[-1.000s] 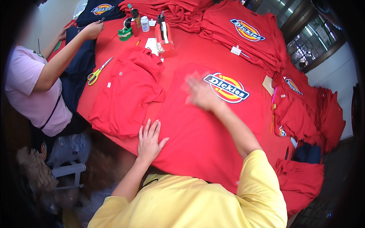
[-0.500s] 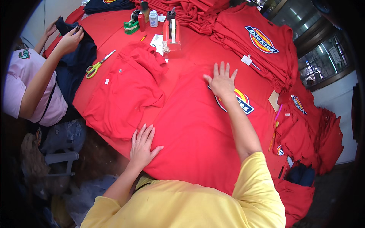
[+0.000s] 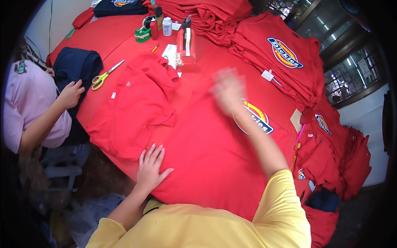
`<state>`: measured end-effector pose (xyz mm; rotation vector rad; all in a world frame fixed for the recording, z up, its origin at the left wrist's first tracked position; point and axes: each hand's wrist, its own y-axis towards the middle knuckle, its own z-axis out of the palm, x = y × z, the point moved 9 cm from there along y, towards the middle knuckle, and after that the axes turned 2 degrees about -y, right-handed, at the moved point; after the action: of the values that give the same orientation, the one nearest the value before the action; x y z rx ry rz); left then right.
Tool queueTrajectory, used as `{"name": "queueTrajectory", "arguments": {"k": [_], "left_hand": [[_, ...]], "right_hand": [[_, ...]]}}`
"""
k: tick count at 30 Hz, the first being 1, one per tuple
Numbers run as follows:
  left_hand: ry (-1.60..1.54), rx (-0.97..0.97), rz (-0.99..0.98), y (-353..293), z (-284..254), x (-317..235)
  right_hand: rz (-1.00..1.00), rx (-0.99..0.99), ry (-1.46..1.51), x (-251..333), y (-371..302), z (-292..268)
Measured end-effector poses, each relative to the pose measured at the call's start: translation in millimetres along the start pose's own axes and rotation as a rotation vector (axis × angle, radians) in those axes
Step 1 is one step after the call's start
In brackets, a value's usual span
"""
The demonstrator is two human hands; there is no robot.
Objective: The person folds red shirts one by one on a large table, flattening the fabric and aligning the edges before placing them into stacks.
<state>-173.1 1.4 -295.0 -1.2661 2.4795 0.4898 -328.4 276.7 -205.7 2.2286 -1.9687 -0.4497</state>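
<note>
A red shirt (image 3: 202, 161) with a printed oval emblem (image 3: 257, 118) is spread flat in front of me. My left hand (image 3: 149, 170) lies on its near left edge, palm down and fingers stretched out. Over the shirt's far part, just left of the emblem, my right hand (image 3: 228, 91) is smeared by motion, so its fingers do not show clearly. I cannot tell whether it touches the cloth. A second red shirt (image 3: 134, 109), rumpled, with a small white label, lies to the left.
Yellow-green scissors (image 3: 100, 80) lie at the left. Tape dispensers (image 3: 188, 49), a white bottle (image 3: 167, 27) and a pencil (image 3: 155, 47) sit farther back. Stacked red shirts (image 3: 269, 62) fill the far right. At left, a person in pink (image 3: 43, 103) handles dark cloth (image 3: 78, 66).
My right hand has moved left off the emblem, uncovering more of it. My left hand stays on the shirt. The co-worker's raised hands have come down with the dark cloth.
</note>
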Motion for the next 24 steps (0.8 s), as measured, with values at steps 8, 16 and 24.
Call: {"name": "queueTrajectory", "arguments": {"k": [8, 16, 24], "left_hand": [[0.027, -0.006, 0.028, -5.2, -3.1, -1.7], [-0.255, -0.167, -0.055, -2.9, -9.9, 11.1], [-0.054, 0.252, -0.122, -61.8, -27.8, 15.7]], "right_hand": [[-0.505, 0.181, 0.058, 65.5, -54.6, 56.6], [0.598, 0.059, 0.262, -161.6, -148.0, -56.9], [1.366, 0.483, 0.176, -63.2, -535.9, -96.0]]}}
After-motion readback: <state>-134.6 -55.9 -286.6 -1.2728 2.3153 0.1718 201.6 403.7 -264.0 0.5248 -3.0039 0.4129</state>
